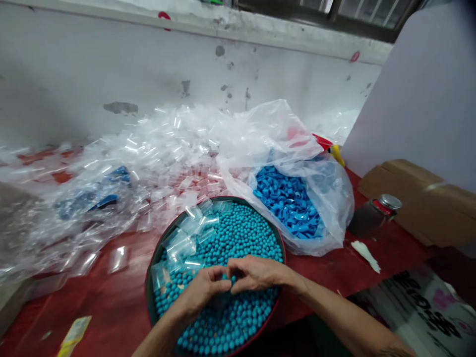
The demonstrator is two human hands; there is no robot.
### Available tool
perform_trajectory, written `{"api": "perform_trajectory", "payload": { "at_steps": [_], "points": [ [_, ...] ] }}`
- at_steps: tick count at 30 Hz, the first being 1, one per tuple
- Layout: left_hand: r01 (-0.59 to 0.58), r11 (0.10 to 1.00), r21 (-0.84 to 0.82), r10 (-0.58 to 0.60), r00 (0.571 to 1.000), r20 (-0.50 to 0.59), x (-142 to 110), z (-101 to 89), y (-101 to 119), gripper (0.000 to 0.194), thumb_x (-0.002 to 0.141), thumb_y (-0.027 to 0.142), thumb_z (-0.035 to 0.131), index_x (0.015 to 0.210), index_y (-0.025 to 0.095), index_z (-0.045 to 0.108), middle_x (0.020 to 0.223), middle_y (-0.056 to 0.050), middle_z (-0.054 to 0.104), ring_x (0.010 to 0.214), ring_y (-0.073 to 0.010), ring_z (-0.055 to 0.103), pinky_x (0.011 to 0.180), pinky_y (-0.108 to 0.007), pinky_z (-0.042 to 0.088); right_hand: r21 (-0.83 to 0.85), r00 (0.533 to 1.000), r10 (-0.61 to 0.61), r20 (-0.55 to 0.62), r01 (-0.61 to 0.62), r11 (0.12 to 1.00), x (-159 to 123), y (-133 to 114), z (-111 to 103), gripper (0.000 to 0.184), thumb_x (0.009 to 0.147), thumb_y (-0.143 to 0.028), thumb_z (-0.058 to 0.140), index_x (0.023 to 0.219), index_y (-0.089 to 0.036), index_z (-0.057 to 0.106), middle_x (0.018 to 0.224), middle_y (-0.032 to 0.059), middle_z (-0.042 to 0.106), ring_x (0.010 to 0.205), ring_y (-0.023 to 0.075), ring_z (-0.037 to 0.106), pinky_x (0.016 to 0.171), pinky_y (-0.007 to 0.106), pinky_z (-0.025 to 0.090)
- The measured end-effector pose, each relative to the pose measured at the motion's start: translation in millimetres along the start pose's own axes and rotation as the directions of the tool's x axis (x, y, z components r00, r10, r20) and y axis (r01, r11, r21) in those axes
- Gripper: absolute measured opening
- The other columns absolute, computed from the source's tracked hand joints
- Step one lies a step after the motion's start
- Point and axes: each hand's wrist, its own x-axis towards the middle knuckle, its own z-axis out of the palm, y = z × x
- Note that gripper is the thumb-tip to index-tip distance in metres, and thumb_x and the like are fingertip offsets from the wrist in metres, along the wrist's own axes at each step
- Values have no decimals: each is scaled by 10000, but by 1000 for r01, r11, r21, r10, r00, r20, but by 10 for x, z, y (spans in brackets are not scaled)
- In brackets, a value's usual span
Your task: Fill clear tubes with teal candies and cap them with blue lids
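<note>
Left hand (204, 290) and right hand (258, 272) meet at the fingertips over a round tub (149, 292) of turquoise beads (243, 230).
Thumbs and forefingers curl close together with turquoise showing between them; whether they pinch a bead, I cannot tell. The beads lie directly beneath, in the tub on the red surface (121, 307). Working low here should let a slip land back inside; a light fingertip grip suits such small round pieces, well clear of the loose transparent pouches (180, 248) at the tub's far left.
</note>
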Motion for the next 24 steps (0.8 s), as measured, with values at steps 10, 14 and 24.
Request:
{"api": "perform_trajectory", "payload": {
  "at_steps": [10, 14, 24],
  "points": [
    [-67, 997, 26, 72, 947, -314, -42, -35, -7, 386, 554, 361, 665, 888, 178, 601, 756, -25, 506, 676, -147, 454, 430, -194, 416, -255, 845, 103, -525, -271, 928, -195, 333, -642, 226, 810, -274, 443, 985, -206, 570, 958, 46, 584, 889, 169, 520, 785, 267, 371],
    [-80, 992, -103, 44, 951, -306, -41, -22, -27, 452, 535, 397, 688, 915, 178, 581, 709, -19, 503, 643, -150, 484, 415, -207, 416, -56, 644, 305, -701, -476, 878, -128, 828, -1181, 424, 774, -342, 493, 1138, -124, 477, 1136, 142, 486, 1054, 232, 435, 892, 356, 321],
    [-41, 982, -186, -9, 966, -258, -19, -26, -36, 465, 569, 409, 674, 954, 178, 549, 669, 3, 508, 593, -136, 525, 445, -224, 445, -30, 779, 213, -590, -285, 958, -188, 958, -1113, 234, 756, -268, 506, 931, -145, 599, 896, 29, 578, 829, 142, 534, 758, 252, 410]
  ]
}}
